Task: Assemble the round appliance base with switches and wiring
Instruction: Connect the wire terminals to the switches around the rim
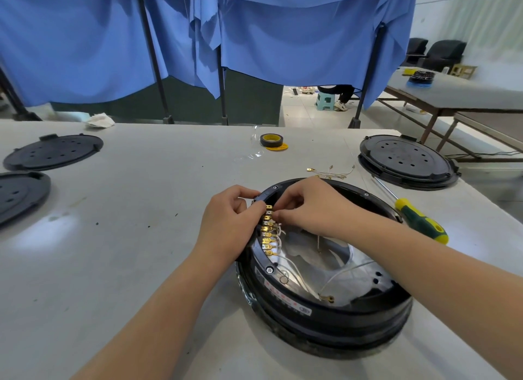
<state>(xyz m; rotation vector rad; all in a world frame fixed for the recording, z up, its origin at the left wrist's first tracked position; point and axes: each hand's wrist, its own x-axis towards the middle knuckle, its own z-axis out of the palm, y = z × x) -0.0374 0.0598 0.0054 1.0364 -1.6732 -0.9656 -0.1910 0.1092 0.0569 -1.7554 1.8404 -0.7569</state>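
Observation:
The round black appliance base (325, 323) lies upside down on the grey table, its shiny metal inside showing. A row of brass switch terminals (267, 235) runs along its left inner rim, with thin white wires (342, 275) leading off across the metal. My left hand (229, 218) grips the base's left rim beside the terminals, fingers curled over the edge. My right hand (308, 207) reaches in from the right and pinches something small at the topmost terminal; what it holds is hidden by the fingers.
A green and yellow screwdriver (418, 218) lies right of the base. Loose wires with brass connectors (334, 173) lie behind it, and a tape roll (271, 140) further back. Black perforated covers sit at the right (407, 160) and far left (53, 151).

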